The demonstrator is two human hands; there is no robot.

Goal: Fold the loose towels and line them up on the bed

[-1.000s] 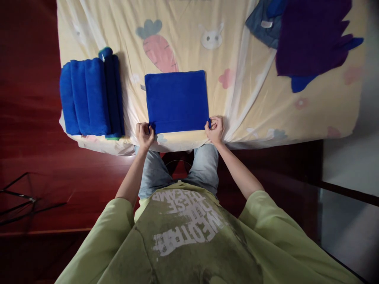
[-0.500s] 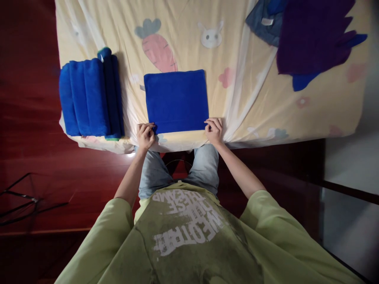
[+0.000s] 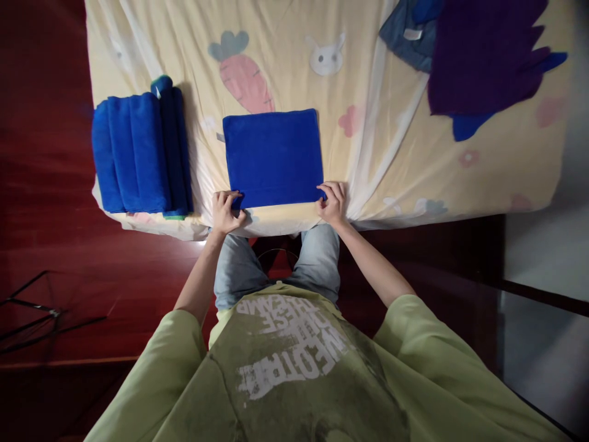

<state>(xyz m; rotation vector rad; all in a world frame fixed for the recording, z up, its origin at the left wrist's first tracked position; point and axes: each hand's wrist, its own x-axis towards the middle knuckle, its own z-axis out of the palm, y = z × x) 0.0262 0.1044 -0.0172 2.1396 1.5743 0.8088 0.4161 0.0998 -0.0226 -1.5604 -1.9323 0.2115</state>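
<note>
A blue towel point(image 3: 273, 158), folded into a flat rectangle, lies on the bed in front of me. My left hand point(image 3: 226, 212) is at its near left corner, fingertips touching the cloth and the thumb spread away from them. At the near right corner, my right hand point(image 3: 332, 201) rests with its fingertips on the edge, and a gap shows between thumb and index finger. Neither hand grips the towel.
Folded blue towels point(image 3: 133, 153) sit side by side to the left on the patterned bed sheet point(image 3: 294, 73). A purple cloth point(image 3: 478, 61) lies over blue pieces at the upper right, beside a grey-blue cloth point(image 3: 407, 40). A thin black stand point(image 3: 50, 313) is on the floor.
Both thumbs have parted from the fingers at the towel's near corners. The towel has stayed in place on the bed.
</note>
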